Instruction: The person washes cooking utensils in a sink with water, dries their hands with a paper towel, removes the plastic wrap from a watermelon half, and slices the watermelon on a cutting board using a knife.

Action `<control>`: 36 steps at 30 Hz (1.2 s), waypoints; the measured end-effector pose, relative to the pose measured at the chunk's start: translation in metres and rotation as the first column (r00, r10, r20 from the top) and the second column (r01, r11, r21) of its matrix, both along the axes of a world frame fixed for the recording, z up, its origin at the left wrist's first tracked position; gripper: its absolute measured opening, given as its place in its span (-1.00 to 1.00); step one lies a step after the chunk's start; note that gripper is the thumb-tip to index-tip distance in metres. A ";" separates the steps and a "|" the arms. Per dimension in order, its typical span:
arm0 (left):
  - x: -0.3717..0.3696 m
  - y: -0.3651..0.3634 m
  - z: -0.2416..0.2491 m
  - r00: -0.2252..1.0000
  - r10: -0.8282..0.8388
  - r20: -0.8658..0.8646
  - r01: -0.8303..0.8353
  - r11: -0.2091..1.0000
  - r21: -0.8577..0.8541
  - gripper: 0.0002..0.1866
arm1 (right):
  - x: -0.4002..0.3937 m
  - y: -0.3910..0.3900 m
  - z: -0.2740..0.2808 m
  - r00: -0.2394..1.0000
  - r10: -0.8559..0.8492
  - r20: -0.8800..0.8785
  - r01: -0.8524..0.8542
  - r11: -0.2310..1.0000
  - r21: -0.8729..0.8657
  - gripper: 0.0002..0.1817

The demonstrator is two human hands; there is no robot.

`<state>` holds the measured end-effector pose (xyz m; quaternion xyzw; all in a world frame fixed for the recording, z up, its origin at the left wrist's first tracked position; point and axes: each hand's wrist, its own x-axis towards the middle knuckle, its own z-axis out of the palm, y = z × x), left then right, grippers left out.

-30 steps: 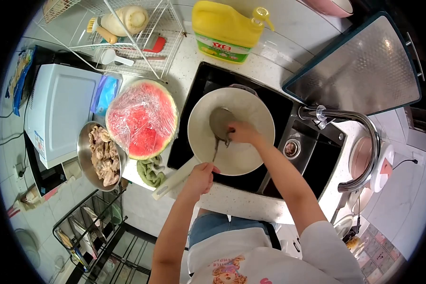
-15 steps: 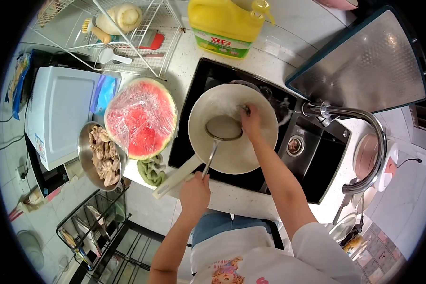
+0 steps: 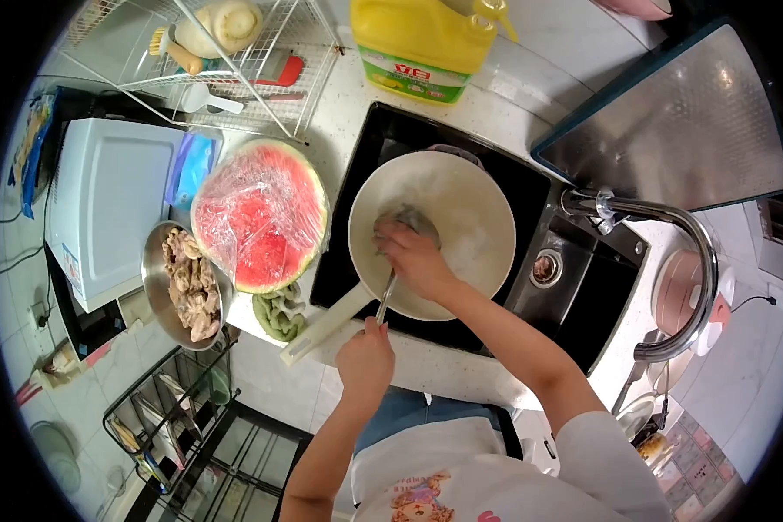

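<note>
Inside the white pan point(image 3: 487, 261), which stands over the black sink, a round mesh strainer point(image 3: 387, 297) is tilted with its handle toward me. My left hand point(image 3: 365, 358) is closed around that handle, just outside the rim. My right hand point(image 3: 416, 259) presses over the mesh with curled fingers, on what looks like a grey steel scrubber point(image 3: 406, 214), partly hidden by the fingers. Cloudy, foamy water lies in the pan. Its long pale handle point(image 3: 331, 324) points to the lower left, beneath my left wrist's side.
Left of the sink point(image 3: 357, 170) sit a wrapped watermelon half point(image 3: 261, 217), a green cloth point(image 3: 278, 315) and a steel bowl point(image 3: 152, 278) of meat pieces. A yellow detergent jug point(image 3: 422, 43) stands behind. The faucet point(image 3: 700, 252) curves at the right, near a leaning cutting board point(image 3: 670, 113).
My right hand has moved left from the pan's right side onto the strainer's mesh, bringing the grey scrubber along. My left hand has stayed on the handle, shifting slightly.
</note>
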<state>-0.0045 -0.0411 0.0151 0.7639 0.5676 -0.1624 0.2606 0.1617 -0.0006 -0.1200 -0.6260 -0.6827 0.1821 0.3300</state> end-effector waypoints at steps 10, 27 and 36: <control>-0.006 -0.007 0.006 0.998 0.053 0.016 -0.051 0.996 -0.078 -0.78 | 0.062 0.003 -0.070 0.817 -0.528 0.234 0.552 0.832 -0.052 -0.74; -0.008 -0.018 0.003 1.000 -0.002 -0.018 -0.001 0.987 -0.163 -0.72 | 0.042 0.024 -0.074 0.896 -0.443 -0.022 0.346 0.731 -0.588 -0.73; -0.006 -0.014 0.006 0.999 0.007 -0.048 -0.014 0.988 -0.151 -0.81 | 0.058 -0.023 -0.067 0.860 -0.134 0.493 0.371 0.827 -0.423 -0.74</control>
